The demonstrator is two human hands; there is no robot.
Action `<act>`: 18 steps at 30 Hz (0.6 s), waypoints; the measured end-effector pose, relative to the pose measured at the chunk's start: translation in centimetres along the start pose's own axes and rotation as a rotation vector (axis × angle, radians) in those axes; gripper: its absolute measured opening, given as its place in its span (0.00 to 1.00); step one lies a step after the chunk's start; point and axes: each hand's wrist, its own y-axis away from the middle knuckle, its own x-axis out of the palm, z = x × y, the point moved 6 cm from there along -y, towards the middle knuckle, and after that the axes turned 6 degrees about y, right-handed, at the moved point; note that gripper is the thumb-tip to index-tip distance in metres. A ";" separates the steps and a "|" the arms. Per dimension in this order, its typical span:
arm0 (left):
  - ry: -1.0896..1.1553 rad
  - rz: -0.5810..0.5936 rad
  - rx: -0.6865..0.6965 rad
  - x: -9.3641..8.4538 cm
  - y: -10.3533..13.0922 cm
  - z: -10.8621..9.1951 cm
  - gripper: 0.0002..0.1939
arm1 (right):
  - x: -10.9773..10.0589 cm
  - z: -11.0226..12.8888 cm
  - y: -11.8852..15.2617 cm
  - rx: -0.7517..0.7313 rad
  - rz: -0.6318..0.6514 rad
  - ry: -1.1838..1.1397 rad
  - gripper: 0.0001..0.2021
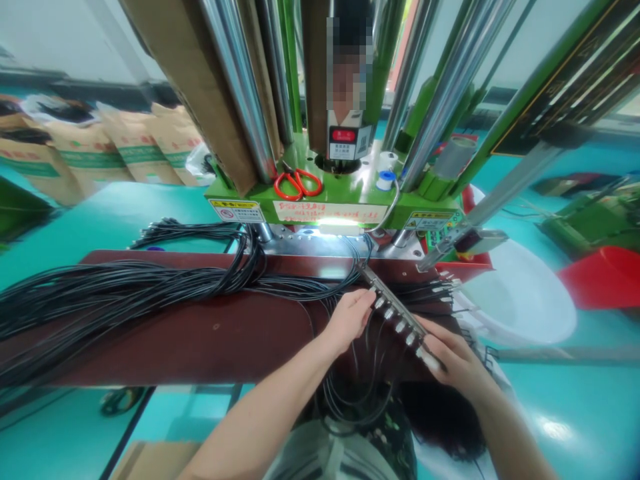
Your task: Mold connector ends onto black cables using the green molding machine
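A slim metal mould bar point(395, 300) slants across the front of the press, with a row of several silver cable connectors point(400, 327) along its near side. My right hand point(453, 357) is closed around the bar's lower right end. Near the other end, the fingers of my left hand point(353, 317) pinch a connector at the bar's edge; the fingertips partly hide it. Thin black cables point(367, 373) hang in loops below the bar, between my forearms.
Long bundles of black cable point(150, 287) lie over the brown work board point(240, 340). A green press point(295, 212) with steel columns stands behind, carrying red-handled scissors point(299, 184) and a blue-and-white spool point(385, 180). At right are a white basin point(525, 293) and a red container point(603, 277).
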 end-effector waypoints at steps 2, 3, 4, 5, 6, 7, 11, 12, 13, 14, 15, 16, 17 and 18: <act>0.019 0.003 -0.012 0.0 0.1 0.0 0.22 | 0.1 0.0 -0.1 -0.016 0.035 0.031 0.21; 0.026 0.003 -0.012 0.0 0.1 -0.1 0.22 | 0.2 0.2 0.0 -0.030 0.054 0.048 0.21; 0.033 0.003 -0.012 0.0 0.1 0.0 0.22 | 0.3 0.3 0.0 -0.053 0.071 0.069 0.22; 0.036 0.001 -0.011 -0.1 0.2 0.0 0.22 | 0.4 0.6 0.0 -0.085 0.079 0.092 0.22; 0.037 0.002 -0.010 -0.1 0.2 0.0 0.22 | 0.4 0.9 0.1 -0.122 0.077 0.115 0.21; 0.034 0.002 -0.008 -0.1 0.2 0.0 0.22 | 0.5 1.2 0.2 -0.161 0.068 0.136 0.21; 0.010 0.008 -0.003 0.0 0.1 -0.1 0.22 | 0.6 1.1 0.1 -0.159 0.041 0.138 0.21; -0.004 0.009 -0.002 0.0 0.0 -0.1 0.22 | 0.7 0.9 0.1 -0.134 0.036 0.120 0.21; -0.025 0.009 0.003 0.0 0.0 -0.1 0.22 | 0.7 0.7 0.2 -0.111 0.025 0.101 0.22; -0.056 0.009 0.016 0.1 -0.1 -0.1 0.22 | 0.6 0.5 0.3 -0.094 0.014 0.082 0.23; -0.098 0.010 0.039 0.1 -0.1 -0.1 0.21 | 0.5 0.5 0.5 -0.083 0.001 0.069 0.23; -0.152 0.012 0.072 0.2 0.0 -0.1 0.20 | 0.3 0.4 0.8 -0.067 -0.010 0.066 0.23; -0.215 0.012 0.110 0.2 0.1 -0.3 0.19 | 0.0 0.3 1.1 -0.040 -0.024 0.075 0.23; -0.287 0.012 0.149 0.3 0.3 -0.4 0.16 | -0.5 0.1 1.5 -0.006 -0.035 0.090 0.23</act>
